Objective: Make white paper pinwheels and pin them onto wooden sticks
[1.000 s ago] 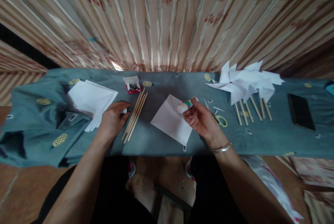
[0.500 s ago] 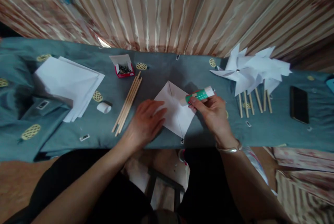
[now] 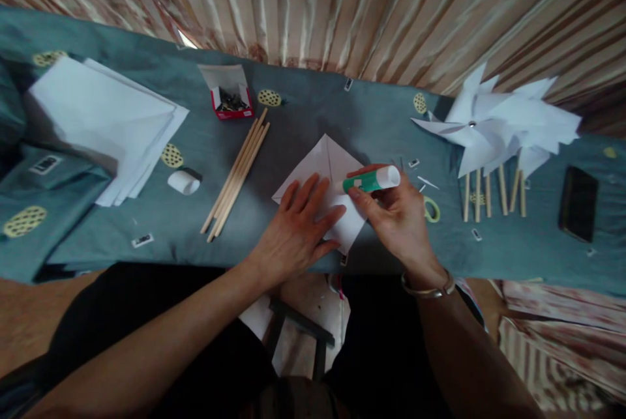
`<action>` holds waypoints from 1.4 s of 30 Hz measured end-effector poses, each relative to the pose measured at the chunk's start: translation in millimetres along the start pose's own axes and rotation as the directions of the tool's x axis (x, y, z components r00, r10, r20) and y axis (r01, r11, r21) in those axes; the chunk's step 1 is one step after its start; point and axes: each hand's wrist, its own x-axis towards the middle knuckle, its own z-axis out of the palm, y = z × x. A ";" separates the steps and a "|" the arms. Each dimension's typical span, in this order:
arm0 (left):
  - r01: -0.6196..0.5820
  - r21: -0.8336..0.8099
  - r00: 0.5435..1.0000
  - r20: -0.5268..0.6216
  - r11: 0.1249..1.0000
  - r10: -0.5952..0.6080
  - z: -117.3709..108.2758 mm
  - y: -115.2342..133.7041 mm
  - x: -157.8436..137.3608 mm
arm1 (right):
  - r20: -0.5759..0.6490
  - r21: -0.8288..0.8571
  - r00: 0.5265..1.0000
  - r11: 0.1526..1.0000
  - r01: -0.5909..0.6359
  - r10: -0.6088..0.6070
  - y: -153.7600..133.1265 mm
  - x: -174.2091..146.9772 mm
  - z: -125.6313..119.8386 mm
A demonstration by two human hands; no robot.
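A square of white paper [image 3: 315, 161] with crease or cut lines running in from its corners lies on the table in front of me. My left hand [image 3: 303, 227] rests flat on it with the fingers spread. In my right hand [image 3: 398, 217] is a green and white glue stick [image 3: 364, 181], its tip down at the middle of the paper. Partly hidden behind that hand is a pair of scissors with a light green handle [image 3: 432, 209]. The white glue stick cap [image 3: 184, 182] lies apart, to the left.
Several wooden sticks [image 3: 237, 174] lie left of the paper, below a red box of small metal fasteners [image 3: 232, 103]. White sheets [image 3: 105, 119] are stacked at far left. Paper pinwheels [image 3: 482, 126] on sticks and a dark phone [image 3: 578, 204] are at right. A pleated curtain [image 3: 313, 8] hangs behind.
My left hand has moved right and pressed flat onto the paper. The glue stick has tipped down to touch the paper's middle. The scissors behind my right hand show more now; the view has shifted.
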 end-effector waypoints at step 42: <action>0.066 -0.087 0.998 0.031 0.994 -0.063 -2.2 6.0 1.7 | 0.124 -0.323 0.984 0.933 0.160 -0.126 -12.0 -0.8 7.8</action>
